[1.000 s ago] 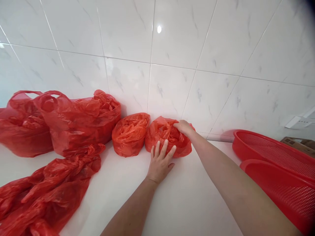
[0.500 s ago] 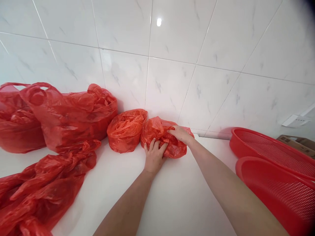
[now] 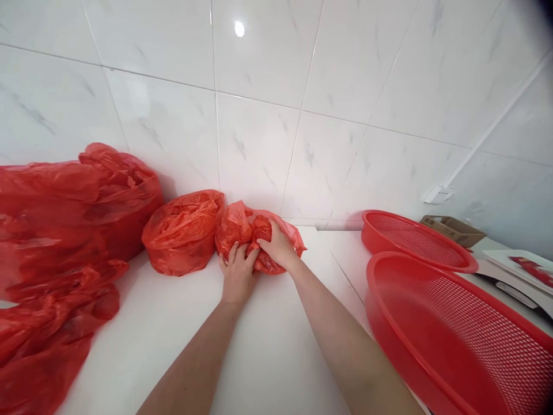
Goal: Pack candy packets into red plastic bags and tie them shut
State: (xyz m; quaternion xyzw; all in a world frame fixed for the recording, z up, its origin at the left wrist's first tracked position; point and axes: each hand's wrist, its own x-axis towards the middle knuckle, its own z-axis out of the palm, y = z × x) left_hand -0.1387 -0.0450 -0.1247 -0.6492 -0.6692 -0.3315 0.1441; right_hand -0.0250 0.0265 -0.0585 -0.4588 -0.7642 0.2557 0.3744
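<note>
Resting spread fingers on the crumpled red plastic bag (image 3: pixel 234 223) just ahead, the left hand (image 3: pixel 237 274) has its thumb hidden; I cannot tell whether it grips. The right hand (image 3: pixel 279 248) clutches a bunched fold. Right of it, a red mesh basket (image 3: pixel 425 331) is cut off.

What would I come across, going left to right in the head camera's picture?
Large red bag → rounded red bag → crumpled red bag, touched by the left hand and right hand → farther red basket.
</note>
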